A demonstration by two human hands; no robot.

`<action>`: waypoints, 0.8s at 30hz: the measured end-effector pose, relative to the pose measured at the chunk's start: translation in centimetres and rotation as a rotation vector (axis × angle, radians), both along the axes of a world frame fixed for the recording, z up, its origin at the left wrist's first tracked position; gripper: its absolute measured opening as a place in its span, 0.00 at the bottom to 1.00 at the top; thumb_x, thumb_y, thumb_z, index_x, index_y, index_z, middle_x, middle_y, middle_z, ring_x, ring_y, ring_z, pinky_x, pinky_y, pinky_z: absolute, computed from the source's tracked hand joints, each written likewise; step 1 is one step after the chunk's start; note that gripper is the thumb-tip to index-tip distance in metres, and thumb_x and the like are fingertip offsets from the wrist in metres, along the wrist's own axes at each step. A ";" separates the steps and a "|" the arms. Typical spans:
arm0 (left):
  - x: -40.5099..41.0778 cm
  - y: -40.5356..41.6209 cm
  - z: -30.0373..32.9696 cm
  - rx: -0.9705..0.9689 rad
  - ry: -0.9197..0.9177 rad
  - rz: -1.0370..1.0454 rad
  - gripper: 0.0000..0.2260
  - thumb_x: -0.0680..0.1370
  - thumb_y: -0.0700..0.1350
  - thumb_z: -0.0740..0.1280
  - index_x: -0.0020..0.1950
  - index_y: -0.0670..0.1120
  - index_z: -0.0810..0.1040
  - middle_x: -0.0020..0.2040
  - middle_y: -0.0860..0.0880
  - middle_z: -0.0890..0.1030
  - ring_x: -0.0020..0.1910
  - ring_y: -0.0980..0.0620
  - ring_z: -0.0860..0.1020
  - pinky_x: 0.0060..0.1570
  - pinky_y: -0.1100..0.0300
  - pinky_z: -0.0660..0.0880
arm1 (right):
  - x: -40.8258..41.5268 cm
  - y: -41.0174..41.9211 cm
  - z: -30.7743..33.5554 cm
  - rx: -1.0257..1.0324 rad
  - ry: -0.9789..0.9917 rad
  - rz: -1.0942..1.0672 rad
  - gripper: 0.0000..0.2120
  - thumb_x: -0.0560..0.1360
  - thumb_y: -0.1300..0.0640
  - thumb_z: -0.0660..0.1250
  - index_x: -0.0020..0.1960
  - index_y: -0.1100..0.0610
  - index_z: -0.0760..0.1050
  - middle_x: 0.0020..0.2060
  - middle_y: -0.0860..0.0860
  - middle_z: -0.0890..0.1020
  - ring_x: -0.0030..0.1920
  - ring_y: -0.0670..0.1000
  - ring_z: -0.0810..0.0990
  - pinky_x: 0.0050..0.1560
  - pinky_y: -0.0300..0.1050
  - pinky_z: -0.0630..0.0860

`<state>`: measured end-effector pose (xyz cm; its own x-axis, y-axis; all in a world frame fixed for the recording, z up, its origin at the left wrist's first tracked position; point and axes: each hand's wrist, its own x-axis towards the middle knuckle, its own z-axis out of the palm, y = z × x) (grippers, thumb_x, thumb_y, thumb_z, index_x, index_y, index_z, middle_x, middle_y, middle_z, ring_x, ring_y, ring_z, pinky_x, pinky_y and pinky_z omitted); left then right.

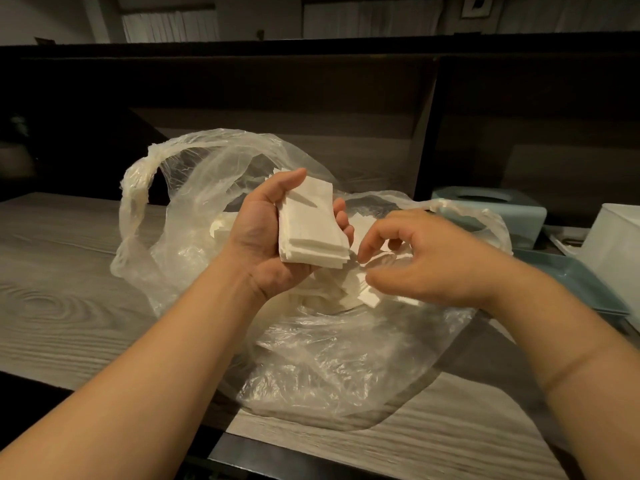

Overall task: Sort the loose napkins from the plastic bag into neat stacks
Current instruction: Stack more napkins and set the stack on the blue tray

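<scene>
your left forearm runs up from the lower left of the frame to your left hand [266, 237] at centre, palm up, thumb and curled fingers gripping a stack of napkins [311, 226]. your right forearm enters from the lower right; your right hand [426, 258] hovers right of centre, palm down, fingers loosely curled.

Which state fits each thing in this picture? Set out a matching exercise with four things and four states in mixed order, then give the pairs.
Things:
1. left hand
2. right hand
3. bag
4. tissue box

States:
A. lies open on the table
B. stands at the right, behind the bag
C. holds a stack of napkins
D. reaches over the loose napkins

Pairs: 1-C, 2-D, 3-A, 4-B
</scene>
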<state>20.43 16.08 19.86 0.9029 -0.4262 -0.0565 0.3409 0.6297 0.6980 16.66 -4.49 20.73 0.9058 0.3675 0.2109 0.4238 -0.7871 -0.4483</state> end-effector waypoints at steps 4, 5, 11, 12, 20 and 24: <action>0.0 0.0 0.0 0.007 0.006 -0.010 0.25 0.75 0.53 0.70 0.68 0.40 0.74 0.48 0.42 0.80 0.42 0.45 0.80 0.49 0.48 0.79 | 0.3 -0.1 -0.4 -0.121 0.014 0.004 0.16 0.71 0.49 0.74 0.57 0.37 0.78 0.53 0.34 0.74 0.58 0.39 0.67 0.57 0.36 0.65; 0.0 0.0 0.0 0.006 0.009 -0.009 0.25 0.75 0.53 0.70 0.68 0.40 0.74 0.48 0.42 0.80 0.42 0.45 0.80 0.49 0.48 0.79 | 0.3 0.0 -0.5 -0.127 0.011 0.002 0.16 0.71 0.48 0.74 0.57 0.36 0.78 0.54 0.33 0.74 0.59 0.39 0.67 0.58 0.37 0.65; 0.1 0.0 0.0 0.008 0.005 -0.016 0.25 0.76 0.53 0.69 0.68 0.40 0.74 0.48 0.42 0.81 0.41 0.46 0.80 0.51 0.48 0.78 | 0.9 0.1 -1.0 -0.109 -0.080 -0.017 0.06 0.76 0.42 0.71 0.52 0.38 0.81 0.52 0.35 0.76 0.58 0.40 0.70 0.60 0.43 0.70; 0.1 0.0 0.0 0.010 0.005 -0.016 0.25 0.76 0.53 0.69 0.68 0.40 0.75 0.48 0.42 0.81 0.41 0.46 0.80 0.51 0.48 0.78 | 1.0 0.1 -1.1 -0.117 -0.103 -0.020 0.05 0.76 0.41 0.70 0.51 0.39 0.81 0.50 0.36 0.77 0.57 0.41 0.71 0.59 0.44 0.71; 0.1 0.0 0.1 -0.003 -0.002 -0.014 0.26 0.75 0.52 0.69 0.69 0.40 0.74 0.48 0.43 0.81 0.41 0.46 0.79 0.48 0.49 0.79 | 0.5 0.3 -0.5 0.177 -0.108 -0.018 0.03 0.74 0.50 0.72 0.43 0.41 0.82 0.43 0.35 0.80 0.49 0.37 0.77 0.48 0.38 0.77; 0.1 0.0 0.1 -0.016 -0.001 -0.025 0.25 0.74 0.51 0.70 0.67 0.40 0.75 0.48 0.43 0.80 0.40 0.46 0.79 0.48 0.49 0.78 | 0.4 0.4 -0.6 0.142 -0.003 -0.006 0.05 0.71 0.52 0.75 0.41 0.41 0.83 0.42 0.37 0.82 0.46 0.41 0.80 0.48 0.45 0.82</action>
<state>20.50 16.07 19.96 0.8920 -0.4495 -0.0482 0.3558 0.6323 0.6882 17.01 -4.13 20.15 0.9073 0.3282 0.2626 0.4203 -0.7186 -0.5540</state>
